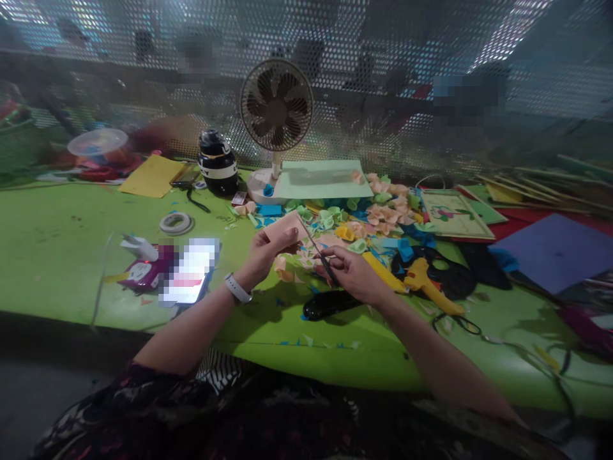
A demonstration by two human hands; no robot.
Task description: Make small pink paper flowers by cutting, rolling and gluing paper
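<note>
My left hand (271, 250) pinches a small pink sheet of paper (286, 227) above the green table (57, 249). A white watch sits on that wrist. My right hand (352, 271) is closed on a pair of scissors (320, 252), whose thin blades point up and left and meet the paper's right edge. Below my hands lie pink paper scraps (283, 269) and a black object (328, 304).
A heap of folded pink, green, blue and yellow paper pieces (378, 214) spreads behind my hands. A yellow glue gun (426, 284), a small fan (276, 108), a tape roll (176, 223), a phone (189, 271), a black jar (218, 165) and coloured sheets surround them.
</note>
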